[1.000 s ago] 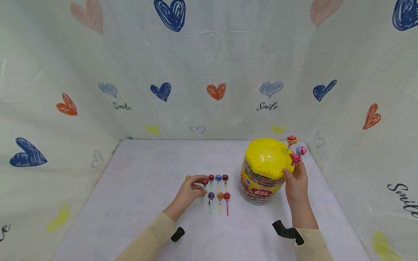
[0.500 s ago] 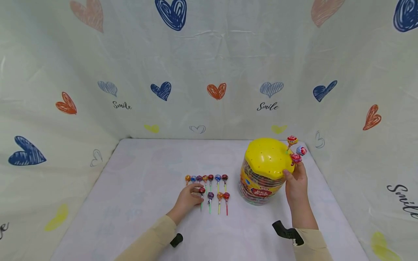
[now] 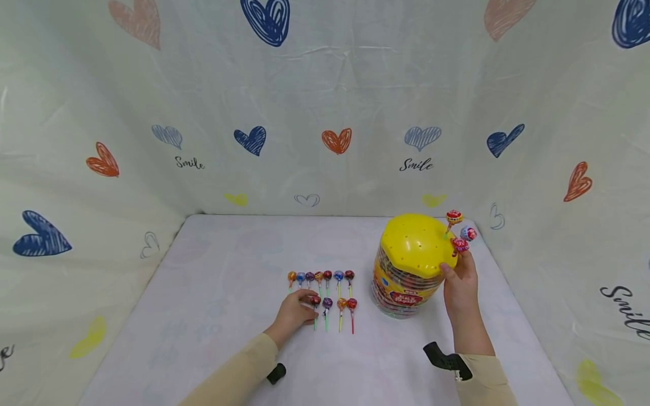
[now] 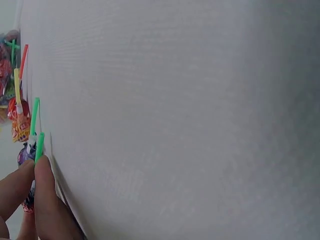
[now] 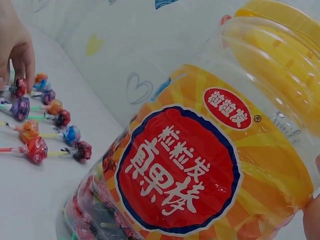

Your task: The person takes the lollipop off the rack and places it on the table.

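Note:
My left hand (image 3: 293, 312) pinches a dark red lollipop (image 3: 315, 301) at the left end of the front row. Thumb and fingertip close on its green stick (image 4: 40, 144) in the left wrist view, low over the table. Right beside it lies a purple lollipop (image 3: 327, 304). My right hand (image 3: 462, 282) grips the upper right side of a clear candy jar (image 3: 401, 290), its thumb at the edge of the yellow lid (image 3: 416, 239). The jar leans, and its red and yellow label (image 5: 180, 170) faces the right wrist camera. Three lollipops (image 3: 460, 245) stick out by the lid's right edge.
Behind the held lollipop runs a row of several lollipops (image 3: 319, 276), heads away from me. An orange lollipop (image 3: 341, 304) and a red one (image 3: 352, 304) lie in the front row. A heart-printed cloth (image 3: 355, 175) hangs around the white table (image 3: 228, 248).
My left hand has brought the dark red lollipop from over the back row toward me, down beside the purple one in the front row. The right hand and jar stay put.

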The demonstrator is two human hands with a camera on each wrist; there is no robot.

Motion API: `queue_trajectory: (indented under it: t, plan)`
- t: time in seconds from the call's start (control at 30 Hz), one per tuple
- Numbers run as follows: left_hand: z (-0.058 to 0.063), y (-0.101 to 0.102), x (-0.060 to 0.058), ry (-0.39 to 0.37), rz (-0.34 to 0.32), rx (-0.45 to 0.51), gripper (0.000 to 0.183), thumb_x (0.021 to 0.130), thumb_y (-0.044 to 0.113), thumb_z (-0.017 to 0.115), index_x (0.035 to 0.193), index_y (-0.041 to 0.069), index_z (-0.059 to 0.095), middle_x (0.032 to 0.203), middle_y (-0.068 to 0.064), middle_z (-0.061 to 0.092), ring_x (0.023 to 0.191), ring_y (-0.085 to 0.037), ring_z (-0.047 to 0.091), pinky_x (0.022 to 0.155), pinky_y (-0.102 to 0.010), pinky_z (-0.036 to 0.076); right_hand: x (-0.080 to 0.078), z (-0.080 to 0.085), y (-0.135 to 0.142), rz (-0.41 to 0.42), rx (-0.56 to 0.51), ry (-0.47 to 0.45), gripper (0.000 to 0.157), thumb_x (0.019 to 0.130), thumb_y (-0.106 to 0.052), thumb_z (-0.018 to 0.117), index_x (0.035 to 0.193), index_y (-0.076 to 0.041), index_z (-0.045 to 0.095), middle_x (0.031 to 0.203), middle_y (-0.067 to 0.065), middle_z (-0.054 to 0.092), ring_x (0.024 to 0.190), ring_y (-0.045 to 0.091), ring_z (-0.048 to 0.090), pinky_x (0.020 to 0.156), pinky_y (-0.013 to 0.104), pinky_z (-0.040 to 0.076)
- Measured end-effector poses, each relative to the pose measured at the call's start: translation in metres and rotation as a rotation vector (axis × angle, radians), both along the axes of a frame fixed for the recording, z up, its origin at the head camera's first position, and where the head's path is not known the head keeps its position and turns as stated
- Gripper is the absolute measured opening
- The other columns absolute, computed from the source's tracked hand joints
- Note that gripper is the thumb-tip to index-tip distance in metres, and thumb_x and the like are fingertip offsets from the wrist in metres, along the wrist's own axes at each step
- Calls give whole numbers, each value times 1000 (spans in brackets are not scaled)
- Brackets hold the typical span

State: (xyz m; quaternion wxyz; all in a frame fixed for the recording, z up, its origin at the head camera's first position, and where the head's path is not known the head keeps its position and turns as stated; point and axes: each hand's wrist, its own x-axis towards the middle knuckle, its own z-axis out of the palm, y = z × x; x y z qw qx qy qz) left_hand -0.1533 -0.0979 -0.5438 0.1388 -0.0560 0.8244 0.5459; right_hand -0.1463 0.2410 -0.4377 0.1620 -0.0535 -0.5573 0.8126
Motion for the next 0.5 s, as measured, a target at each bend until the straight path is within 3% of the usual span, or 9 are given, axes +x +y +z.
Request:
queue_trajectory:
  t: [0.5]
  plan:
    - [-1, 5, 1, 64, -50, -55, 48, 70, -14, 78, 114, 2, 65, 91, -9, 60, 68, -17, 62, 56, -28, 57, 0, -3, 2, 8, -3, 18, 53, 94, 4, 60, 141, -14, 45, 150, 3, 35, 138, 18, 33, 107, 22, 34]
